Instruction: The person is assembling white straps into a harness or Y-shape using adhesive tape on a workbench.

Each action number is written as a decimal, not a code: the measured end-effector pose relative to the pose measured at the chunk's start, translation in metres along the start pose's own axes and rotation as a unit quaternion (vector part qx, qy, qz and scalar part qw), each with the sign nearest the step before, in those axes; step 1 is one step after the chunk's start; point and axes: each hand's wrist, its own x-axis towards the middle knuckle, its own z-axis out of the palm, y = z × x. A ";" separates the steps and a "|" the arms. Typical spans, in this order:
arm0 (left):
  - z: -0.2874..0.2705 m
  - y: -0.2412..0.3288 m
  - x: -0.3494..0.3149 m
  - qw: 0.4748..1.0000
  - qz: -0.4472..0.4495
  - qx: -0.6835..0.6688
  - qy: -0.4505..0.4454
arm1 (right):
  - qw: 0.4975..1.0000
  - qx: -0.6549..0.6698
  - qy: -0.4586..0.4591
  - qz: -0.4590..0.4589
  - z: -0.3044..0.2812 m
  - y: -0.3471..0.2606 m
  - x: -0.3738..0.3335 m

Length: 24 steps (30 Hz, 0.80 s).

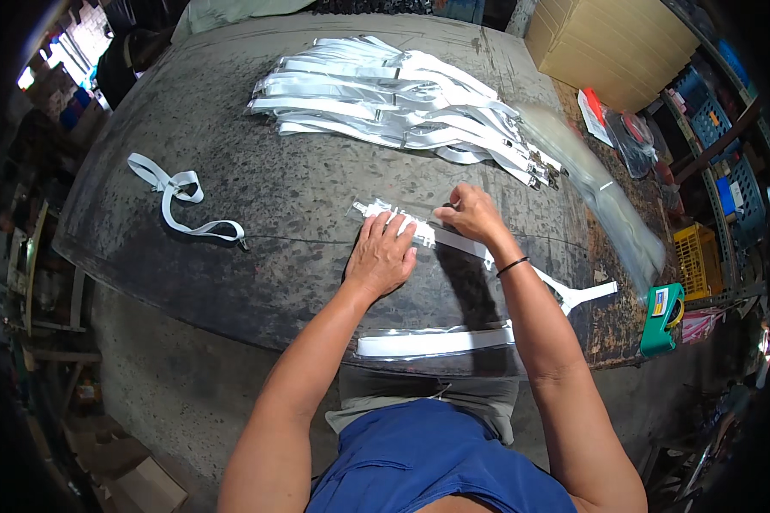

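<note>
White suspenders (462,243) with metal clips lie across the middle of the table. My left hand (380,258) rests flat over their clip end, fingers stretched out and pressing it down. Just above the strap, my right hand (473,215) is closed in a pinch; whatever its fingertips hold is too small to make out. Beyond my right forearm the strap ends in a Y-shaped fork (578,294). Nearer me, a folded white strap in a clear bag (436,343) lies along the table's front edge, partly behind the right forearm.
A pile of bagged white suspenders (385,94) covers the far middle. One loose white strap (180,192) lies curled at left. On the right are a long clear plastic bag (603,188), a green tape measure (661,321) and a cardboard box (612,51). The dark table (257,282) is worn.
</note>
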 end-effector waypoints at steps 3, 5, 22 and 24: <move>0.000 -0.001 0.000 1.000 0.000 0.001 0.004 | 0.992 -0.097 0.071 -0.047 0.015 -0.018 -0.010; -0.001 0.000 0.002 1.000 0.003 0.004 0.001 | 0.990 -0.132 0.048 -0.032 0.023 -0.019 -0.013; 0.001 0.002 -0.001 1.000 0.008 0.013 -0.001 | 0.989 -0.086 0.112 -0.050 -0.010 0.020 -0.033; -0.002 0.006 0.002 1.000 0.017 0.006 -0.002 | 0.983 -0.058 0.146 -0.094 -0.053 0.049 -0.055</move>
